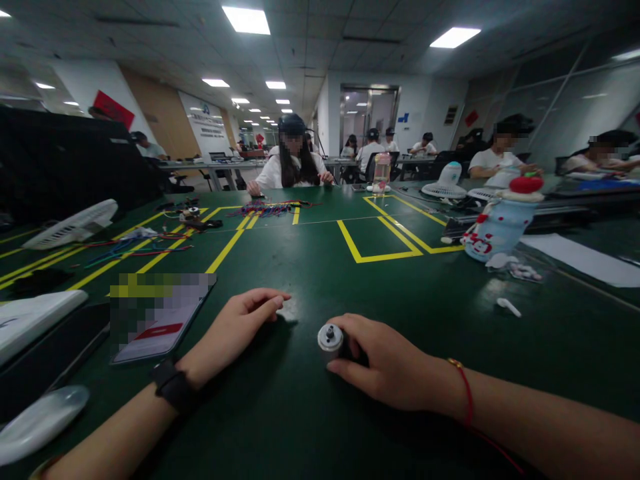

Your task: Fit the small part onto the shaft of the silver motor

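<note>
My right hand (pixel 387 363) lies on the green table (pixel 320 273) and grips a small silver motor (pixel 331 338) whose shaft end faces me. A red string circles that wrist. My left hand (pixel 240 327) rests on the table to the left of the motor, fingers loosely curled and pointing right; nothing shows in it. A dark band sits on that wrist. A phone (pixel 160 317) lies flat just left of my left hand.
Yellow tape lines mark the table. A blue-white snowman-shaped bottle (pixel 500 223) stands at right, with small white bits (pixel 509 307) near it. Coloured wires (pixel 273 209) lie farther back. White fans (pixel 70 225) and a mouse (pixel 43 420) sit at left. A person (pixel 293 163) sits opposite.
</note>
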Demonstrator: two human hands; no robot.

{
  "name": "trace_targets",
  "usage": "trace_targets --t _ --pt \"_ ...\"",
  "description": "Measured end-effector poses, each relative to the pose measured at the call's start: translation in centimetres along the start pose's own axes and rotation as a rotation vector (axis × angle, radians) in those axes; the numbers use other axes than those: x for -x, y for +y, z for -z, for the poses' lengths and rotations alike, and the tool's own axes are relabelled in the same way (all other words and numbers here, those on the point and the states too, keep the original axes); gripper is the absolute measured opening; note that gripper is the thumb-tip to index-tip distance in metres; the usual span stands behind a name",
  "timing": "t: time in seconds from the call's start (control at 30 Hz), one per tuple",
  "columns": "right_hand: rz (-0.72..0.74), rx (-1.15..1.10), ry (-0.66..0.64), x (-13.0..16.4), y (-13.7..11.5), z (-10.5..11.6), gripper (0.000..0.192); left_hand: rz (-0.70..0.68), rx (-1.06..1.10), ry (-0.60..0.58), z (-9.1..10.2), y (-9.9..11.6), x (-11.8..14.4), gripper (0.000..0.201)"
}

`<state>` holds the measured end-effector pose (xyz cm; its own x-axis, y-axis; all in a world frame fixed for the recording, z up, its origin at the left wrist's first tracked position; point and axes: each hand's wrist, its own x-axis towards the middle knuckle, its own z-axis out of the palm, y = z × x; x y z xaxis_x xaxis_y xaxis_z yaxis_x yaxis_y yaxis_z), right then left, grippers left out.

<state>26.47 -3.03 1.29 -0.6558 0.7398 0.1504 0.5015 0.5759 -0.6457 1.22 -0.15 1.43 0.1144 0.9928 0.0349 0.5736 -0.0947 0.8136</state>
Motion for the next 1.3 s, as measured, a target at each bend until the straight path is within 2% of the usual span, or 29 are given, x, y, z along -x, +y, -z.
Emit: trace_targets --t 0.23,0.47,0.6,0.77,0.97,1.03,1.13,1.2,1.3 --pt "-0.001 -0.006 0.001 0.0 -0.1 0.1 0.035 -0.070 -0.053 -0.082 -0.1 0.1 0.1 0.029" --pt "0.003 0.004 0.010 -0.1 0.0 -0.2 0.031 -0.165 0.016 -0.202 -1.0 0.7 1.4 0.029" --pt "0.020 0.018 0.020 -0.1 0.1 -0.2 0.024 -0.257 0.081 -0.137 -2.2 2.2 2.5 0.029" --pt "0.059 0.034 0.033 -0.2 0.3 -0.4 0.023 -0.321 0.009 -0.109 -3.3 3.7 3.1 0.021" --pt "0.042 0.031 0.036 -0.2 0.1 -0.4 0.023 -0.301 0.053 -0.023 -2.2 3.3 2.7 0.022" --pt "0.033 0.017 0.025 -0.1 0.1 -0.3 0.026 -0.299 0.026 -0.075 -1.4 2.6 2.3 0.021" --pt "0.017 0.006 0.018 -0.1 0.0 -0.2 0.030 -0.329 -0.045 -0.237 -0.6 1.4 1.7 0.016" --pt "0.009 0.011 0.019 0.0 0.1 -0.2 0.030 -0.353 -0.082 -0.321 -0.6 0.8 1.3 0.013" --pt "0.008 0.012 0.015 0.0 0.2 -0.2 0.029 -0.394 -0.151 -0.385 -0.9 0.4 1.0 0.011"
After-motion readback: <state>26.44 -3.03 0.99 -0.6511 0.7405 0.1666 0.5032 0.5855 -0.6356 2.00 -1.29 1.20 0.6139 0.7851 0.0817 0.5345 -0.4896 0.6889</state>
